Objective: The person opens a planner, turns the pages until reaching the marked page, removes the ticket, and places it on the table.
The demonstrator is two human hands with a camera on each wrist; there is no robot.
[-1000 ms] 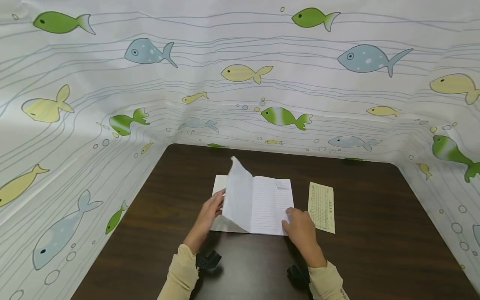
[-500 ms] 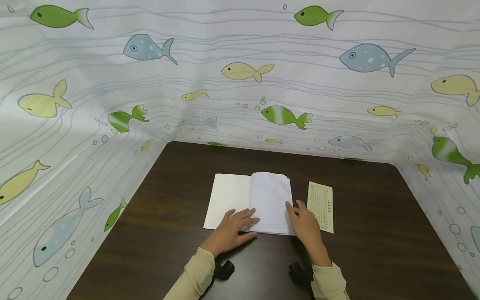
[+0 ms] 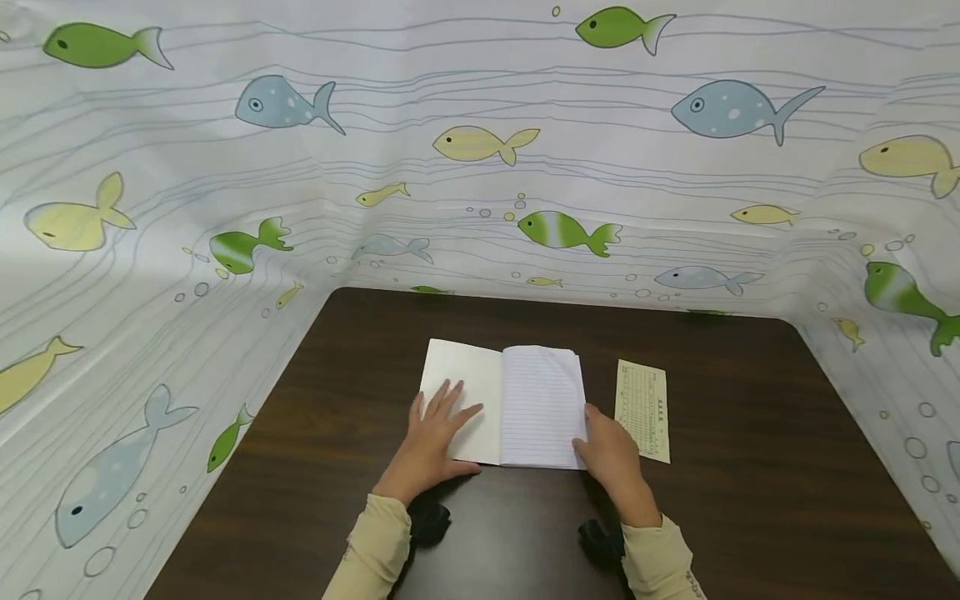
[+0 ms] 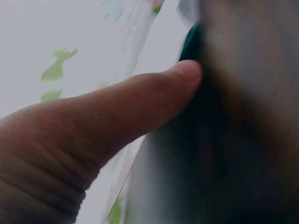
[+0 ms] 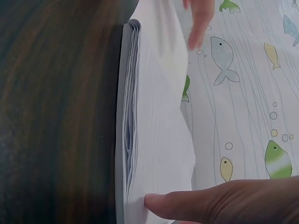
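An open notebook lies on the table with a blank white left side and a ruled right page. My left hand rests on the blank side, fingers spread, thumb stretched out along the lower edge. In the left wrist view that thumb is straight, beside a blurred dark area. My right hand holds the notebook's right edge, its thumb on the page and its other fingers at the side, partly hidden. The right wrist view shows this thumb pressing on the paper near the stacked page edges.
A pale green printed slip lies on the dark wooden table, just right of the notebook and my right hand. Fish-patterned sheeting surrounds the table at the back and sides.
The page my left hand was turning now lies flat at right. That hand crossed to the middle, then went back left onto the blank side. My right thumb has come onto the page.
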